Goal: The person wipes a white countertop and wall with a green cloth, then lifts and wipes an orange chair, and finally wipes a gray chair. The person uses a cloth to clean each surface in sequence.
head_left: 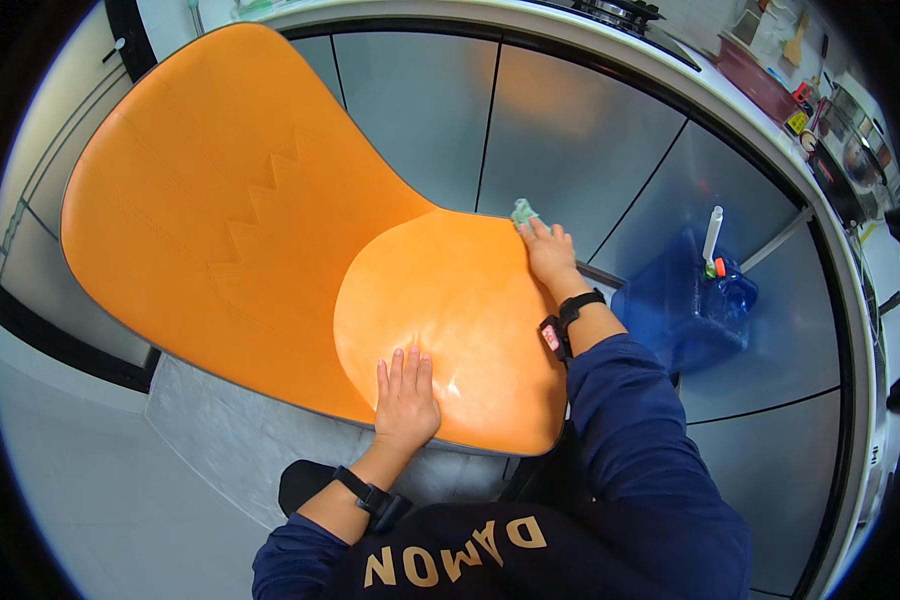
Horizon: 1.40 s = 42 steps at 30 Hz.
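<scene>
An orange chair with a smooth padded seat (pixel 450 285) and a tall backrest (pixel 187 187) stands before me, its back towards the left. My left hand (pixel 407 401) rests palm down on the near part of the seat, fingers stretched out, with creases in the cover by the fingertips. At the seat's far right edge, my right hand (pixel 549 251) presses on a pale green cloth (pixel 523 213). Part of the cloth shows beyond the fingers; the rest is hidden beneath them.
A blue plastic water container (pixel 682 307) with a white spout stands to the right against grey cabinet doors (pixel 570 127). Above runs a white countertop (pixel 727 86) bearing a gas hob (pixel 626 11), a reddish basin (pixel 757 79) and metal pots (pixel 859 150). Grey floor (pixel 120 465) lies at left.
</scene>
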### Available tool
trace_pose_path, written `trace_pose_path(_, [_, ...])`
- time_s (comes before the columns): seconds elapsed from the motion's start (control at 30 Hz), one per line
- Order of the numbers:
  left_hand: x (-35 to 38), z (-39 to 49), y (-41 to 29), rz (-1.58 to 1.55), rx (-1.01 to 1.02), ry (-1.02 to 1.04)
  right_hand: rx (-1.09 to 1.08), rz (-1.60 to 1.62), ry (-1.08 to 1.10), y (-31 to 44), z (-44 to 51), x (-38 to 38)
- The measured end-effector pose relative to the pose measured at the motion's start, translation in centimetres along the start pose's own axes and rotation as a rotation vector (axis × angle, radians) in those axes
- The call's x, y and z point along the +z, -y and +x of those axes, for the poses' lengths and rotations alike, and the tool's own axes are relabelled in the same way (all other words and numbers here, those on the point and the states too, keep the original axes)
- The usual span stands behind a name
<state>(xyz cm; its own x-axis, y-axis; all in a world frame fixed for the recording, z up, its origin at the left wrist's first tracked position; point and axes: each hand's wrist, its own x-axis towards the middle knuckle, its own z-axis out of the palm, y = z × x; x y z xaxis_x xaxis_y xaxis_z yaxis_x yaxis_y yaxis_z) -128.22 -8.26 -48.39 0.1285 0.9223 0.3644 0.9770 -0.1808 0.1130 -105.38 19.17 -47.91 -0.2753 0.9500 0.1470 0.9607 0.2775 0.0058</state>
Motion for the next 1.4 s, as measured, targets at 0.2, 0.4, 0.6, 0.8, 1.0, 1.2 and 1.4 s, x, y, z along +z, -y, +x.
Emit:
trace_pose_path(0.2, [0.2,0.3,0.2,-0.062,0.011,-0.006,0.116,0.177,-0.093,-5.5,-1.5,1.1])
trace_pose_path(0.4, [0.1,0.4,0.4,-0.034,0.037,-0.053,0.135,0.559,-0.475,-4.4,-0.3,0.6])
trace_pose_path(0.6, [0.1,0.3,0.6,-0.028,0.049,-0.076,0.317,0.4,-0.053,-2.2,0.5,0.3])
trace_pose_path(0.8, [0.5,0.3,0.8,-0.037,0.052,-0.12,0.235,0.945,0.071,-1.3,-1.3,1.5])
trace_pose_path(1.0, [1.0,-0.1,0.8,-0.064,0.045,-0.136,-0.058,0.694,0.049,2.5,-6.9,0.9])
trace_pose_path(1.2, [1.8,-0.4,1.0,-0.069,0.04,-0.171,-0.209,0.626,0.058,7.0,-15.1,-2.3])
trace_pose_path(1.4, [2.4,-0.4,1.1,-0.059,0.038,-0.162,-0.323,0.632,0.128,8.9,-20.9,-4.6])
